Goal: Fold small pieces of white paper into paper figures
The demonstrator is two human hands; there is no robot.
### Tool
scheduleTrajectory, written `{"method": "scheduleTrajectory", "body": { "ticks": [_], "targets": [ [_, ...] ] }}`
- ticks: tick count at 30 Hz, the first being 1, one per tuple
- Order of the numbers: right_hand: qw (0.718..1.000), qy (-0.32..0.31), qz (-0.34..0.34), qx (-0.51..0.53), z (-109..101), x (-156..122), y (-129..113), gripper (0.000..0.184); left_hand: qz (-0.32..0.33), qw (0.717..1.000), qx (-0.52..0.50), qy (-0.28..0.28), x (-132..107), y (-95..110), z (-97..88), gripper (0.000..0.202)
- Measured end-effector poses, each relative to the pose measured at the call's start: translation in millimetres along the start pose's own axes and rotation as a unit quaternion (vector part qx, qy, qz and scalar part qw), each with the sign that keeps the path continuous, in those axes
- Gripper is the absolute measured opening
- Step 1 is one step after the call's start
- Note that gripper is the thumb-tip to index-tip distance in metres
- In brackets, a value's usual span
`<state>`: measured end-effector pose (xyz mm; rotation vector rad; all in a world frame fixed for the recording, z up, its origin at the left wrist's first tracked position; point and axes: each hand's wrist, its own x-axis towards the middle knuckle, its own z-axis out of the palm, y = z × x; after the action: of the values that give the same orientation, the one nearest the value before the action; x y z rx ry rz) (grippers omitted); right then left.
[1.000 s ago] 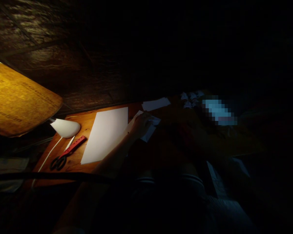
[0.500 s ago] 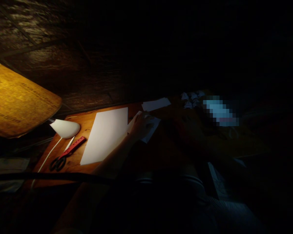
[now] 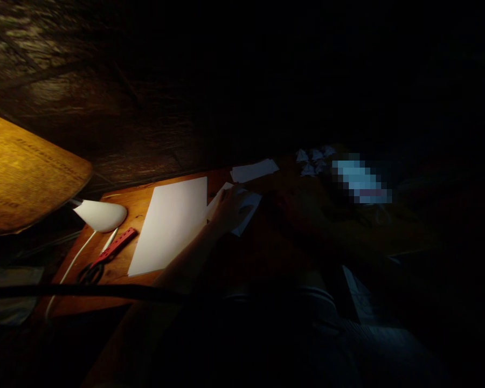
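Note:
My left hand [image 3: 228, 208] rests on a white sheet of paper [image 3: 249, 209], its fingers stretched out over the surface. Shadow covers part of the sheet, and whether it is folded is hard to make out. To the right, my right hand [image 3: 293, 207] is a dim shape close to the sheet; darkness hides its fingers. Larger white paper [image 3: 170, 223] lies flat to the left of my left hand, under lamplight. Beyond the hands sit some narrow paper pieces [image 3: 254, 171].
A lamp with a yellow shade [image 3: 28, 172] and white base [image 3: 105, 215] stands at left. Red-cased scissors [image 3: 109, 253] lie before it on the wooden table [image 3: 139, 207]. Several small folded paper shapes [image 3: 309, 167] and a blurred-out bright screen [image 3: 361, 180] are at right.
My right hand has moved left, toward the sheet under my left hand. My left hand stays on that sheet. The whole view has shifted slightly.

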<state>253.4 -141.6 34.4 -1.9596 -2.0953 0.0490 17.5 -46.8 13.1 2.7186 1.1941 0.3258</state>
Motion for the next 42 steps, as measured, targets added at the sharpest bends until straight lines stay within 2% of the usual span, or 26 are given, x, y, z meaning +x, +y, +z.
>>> {"method": "scheduleTrajectory", "body": {
  "ticks": [4, 8, 13, 16, 20, 24, 35, 42],
  "targets": [
    [1.000, 0.004, 0.007, -0.009, 0.6, 1.1, 2.6, 0.028, 0.014, 1.000, -0.006, 0.008, -0.2, -3.1, 2.1, 0.051],
    [0.999, 0.024, 0.039, -0.008, 6.7, 0.6, 21.2, 0.030, 0.018, 1.000, -0.013, 0.013, -0.2, -6.9, 6.1, 0.051],
    [0.998, 0.054, 0.029, 0.020, 15.6, 0.5, 38.7, 0.025, 0.023, 0.999, -0.011, 0.020, -0.1, -6.8, 7.5, 0.050],
    [0.998, 0.052, 0.035, 0.002, 11.1, -1.4, 33.2, 0.026, 0.024, 0.999, -0.016, 0.025, 0.1, -7.5, 8.1, 0.053],
    [0.999, 0.027, 0.028, -0.006, 0.6, -3.2, 20.1, 0.026, 0.015, 0.997, -0.032, 0.068, 0.4, -11.6, 11.3, 0.063],
    [1.000, 0.000, 0.016, -0.006, -3.5, 1.5, 11.1, 0.026, 0.024, 0.995, -0.035, 0.094, -0.4, -14.6, 12.9, 0.059],
    [0.995, -0.030, -0.082, 0.051, 3.7, 36.7, 7.9, 0.025, 0.025, 0.994, -0.045, 0.092, 0.3, -11.5, 11.6, 0.053],
    [0.992, -0.016, -0.110, 0.064, 10.5, 49.3, 7.9, 0.025, 0.027, 0.995, -0.041, 0.088, -0.4, -10.0, 10.4, 0.054]
  ]
}}
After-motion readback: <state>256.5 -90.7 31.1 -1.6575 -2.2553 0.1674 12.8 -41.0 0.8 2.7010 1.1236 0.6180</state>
